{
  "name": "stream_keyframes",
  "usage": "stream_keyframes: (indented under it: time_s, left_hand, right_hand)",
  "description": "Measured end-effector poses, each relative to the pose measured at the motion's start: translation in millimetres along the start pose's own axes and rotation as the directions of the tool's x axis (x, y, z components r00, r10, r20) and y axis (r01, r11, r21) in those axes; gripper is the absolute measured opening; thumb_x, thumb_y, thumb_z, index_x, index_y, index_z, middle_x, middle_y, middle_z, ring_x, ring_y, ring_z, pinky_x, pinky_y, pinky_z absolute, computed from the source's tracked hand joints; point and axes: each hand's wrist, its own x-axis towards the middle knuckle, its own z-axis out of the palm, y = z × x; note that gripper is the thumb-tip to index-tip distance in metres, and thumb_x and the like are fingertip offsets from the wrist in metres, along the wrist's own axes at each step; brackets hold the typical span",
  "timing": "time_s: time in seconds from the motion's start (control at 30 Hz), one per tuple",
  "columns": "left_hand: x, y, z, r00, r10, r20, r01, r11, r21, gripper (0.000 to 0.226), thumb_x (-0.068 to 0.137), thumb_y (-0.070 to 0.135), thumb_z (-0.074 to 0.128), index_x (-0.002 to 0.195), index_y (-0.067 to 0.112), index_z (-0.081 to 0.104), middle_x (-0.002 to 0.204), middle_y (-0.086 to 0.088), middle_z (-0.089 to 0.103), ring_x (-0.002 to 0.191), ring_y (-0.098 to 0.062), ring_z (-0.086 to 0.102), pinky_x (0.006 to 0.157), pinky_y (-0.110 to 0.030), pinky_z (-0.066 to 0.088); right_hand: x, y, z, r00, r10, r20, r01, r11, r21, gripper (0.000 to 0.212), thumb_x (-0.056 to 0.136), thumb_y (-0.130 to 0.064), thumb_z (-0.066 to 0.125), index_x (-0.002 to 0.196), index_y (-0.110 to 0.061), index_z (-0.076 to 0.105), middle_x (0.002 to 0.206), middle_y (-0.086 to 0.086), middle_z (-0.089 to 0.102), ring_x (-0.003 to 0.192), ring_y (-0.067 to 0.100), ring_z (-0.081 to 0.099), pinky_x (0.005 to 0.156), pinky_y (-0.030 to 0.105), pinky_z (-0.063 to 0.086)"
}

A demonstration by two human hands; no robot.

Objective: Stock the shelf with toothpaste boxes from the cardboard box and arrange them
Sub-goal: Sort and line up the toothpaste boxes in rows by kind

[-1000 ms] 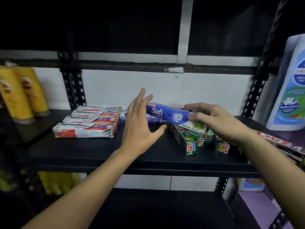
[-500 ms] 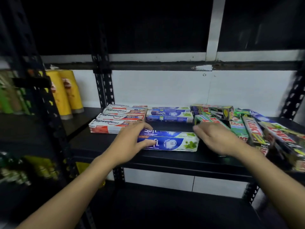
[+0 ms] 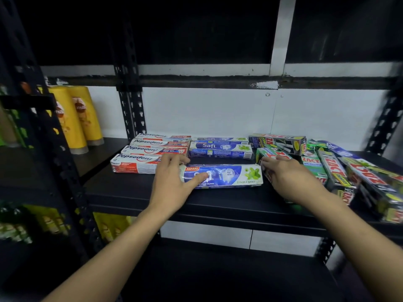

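Observation:
A blue Safi toothpaste box [image 3: 229, 175] lies lengthwise near the front of the black shelf [image 3: 218, 205]. My left hand [image 3: 172, 182] grips its left end, thumb across the front face. My right hand [image 3: 287, 179] rests at its right end, fingers touching the box's edge and a green Zact box [image 3: 270, 154]. Behind lie two more Safi boxes [image 3: 220, 148]. A neat row of white and red Pepsodent boxes [image 3: 150, 151] sits to the left. A loose heap of Zact boxes [image 3: 340, 171] fills the right side.
Yellow bottles [image 3: 74, 118] stand on the neighbouring shelf to the left, behind a black perforated upright [image 3: 130, 101]. A lower black shelf [image 3: 218, 275] runs beneath. A white wall backs the shelf. The cardboard box is not in view.
The blue Safi box came down from mid-air onto the shelf front. My left hand closed on its left end and my right hand moved off to its right end. The view shifted left.

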Motion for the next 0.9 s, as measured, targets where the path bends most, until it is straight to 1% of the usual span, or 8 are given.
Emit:
stream_keyframes:
  time_s: [0.13,0.33,0.43,0.53,0.63,0.77,0.83,0.9]
  left_hand:
    - [1.3,0.6,2.5,0.999,-0.033,0.013,0.033,0.999,0.023,0.047,0.079,0.059,0.07,0.111,0.025,0.065,0.119,0.009,0.055,0.107,-0.005,0.05,0.086,-0.022,0.038]
    - [1.9,-7.2,-3.9,0.973,-0.088,0.215,0.1,0.994,-0.047,0.09,0.064,0.067,0.078,0.138,0.026,0.049,0.129,0.011,0.06,0.115,-0.006,0.057,0.101,-0.033,0.048]
    - [3.5,-8.6,-2.2,0.964,-0.084,0.252,0.095,0.995,-0.033,0.079,0.073,0.055,0.079,0.14,0.026,0.046,0.127,0.008,0.064,0.114,-0.008,0.059,0.099,-0.035,0.05]
    - [6.9,-5.4,-0.7,0.957,-0.036,0.287,0.032,0.999,0.02,0.073,0.08,0.052,0.074,0.142,0.026,0.046,0.138,0.007,0.056,0.125,-0.011,0.051,0.105,-0.031,0.043]
    - [9.1,-0.6,-0.2,0.945,0.028,0.327,-0.052,0.997,0.065,0.07,0.085,0.054,0.068,0.144,0.025,0.045,0.144,0.008,0.051,0.129,-0.01,0.047,0.105,-0.025,0.038]
    - [9.9,4.2,-8.9,0.972,0.127,0.199,-0.191,0.918,0.348,0.065,0.085,0.066,0.058,0.136,0.027,0.053,0.138,0.009,0.057,0.122,-0.013,0.055,0.095,-0.03,0.045]
    - [14.5,0.5,-17.6,0.974,0.174,0.142,-0.219,0.876,0.429,0.064,0.083,0.07,0.055,0.131,0.027,0.056,0.126,0.008,0.064,0.113,-0.015,0.058,0.09,-0.033,0.046]
    - [21.8,-11.1,-25.2,0.969,0.21,0.129,-0.247,0.842,0.48,0.065,0.084,0.073,0.05,0.13,0.027,0.057,0.122,0.006,0.066,0.113,-0.018,0.057,0.095,-0.036,0.041]
  right_hand:
    - [-2.6,0.5,-1.2,0.999,0.042,0.003,-0.042,0.999,-0.001,0.055,0.095,-0.01,0.04,0.148,-0.024,0.041,0.158,-0.014,0.029,0.147,0.019,0.022,0.116,0.037,0.031]
    - [-12.3,8.9,-7.5,0.997,0.082,-0.011,-0.082,0.997,-0.003,0.055,0.093,-0.01,0.041,0.145,-0.027,0.045,0.156,-0.013,0.033,0.146,0.019,0.027,0.11,0.04,0.038]
    - [-18.2,0.4,-19.0,0.995,0.098,0.01,-0.098,0.995,-0.016,0.054,0.09,-0.017,0.047,0.143,-0.029,0.046,0.149,-0.001,0.045,0.137,0.026,0.039,0.109,0.04,0.039]
    - [-20.3,-18.2,-24.3,0.989,-0.116,-0.093,0.112,0.992,-0.051,0.06,0.084,-0.028,0.057,0.143,-0.028,0.047,0.149,-0.003,0.045,0.143,0.026,0.033,0.117,0.039,0.027]
    - [-12.6,-37.9,-15.9,0.965,-0.257,-0.049,0.256,0.966,-0.021,0.067,0.085,-0.049,0.062,0.147,-0.032,0.041,0.151,-0.007,0.042,0.142,0.018,0.034,0.116,0.035,0.03]
    - [-6.8,-44.3,-0.1,0.971,-0.219,-0.1,0.222,0.975,0.027,0.055,0.091,-0.048,0.059,0.143,-0.037,0.046,0.143,-0.013,0.051,0.132,0.013,0.046,0.103,0.036,0.044]
    - [-6.8,-42.8,4.4,0.973,-0.192,-0.127,0.2,0.979,0.048,0.052,0.092,-0.047,0.059,0.141,-0.038,0.047,0.142,-0.014,0.052,0.132,0.012,0.046,0.101,0.037,0.046]
    - [-5.4,-43.5,7.6,0.977,-0.164,-0.134,0.174,0.982,0.067,0.052,0.092,-0.043,0.06,0.141,-0.037,0.048,0.143,-0.013,0.052,0.133,0.012,0.044,0.104,0.036,0.044]
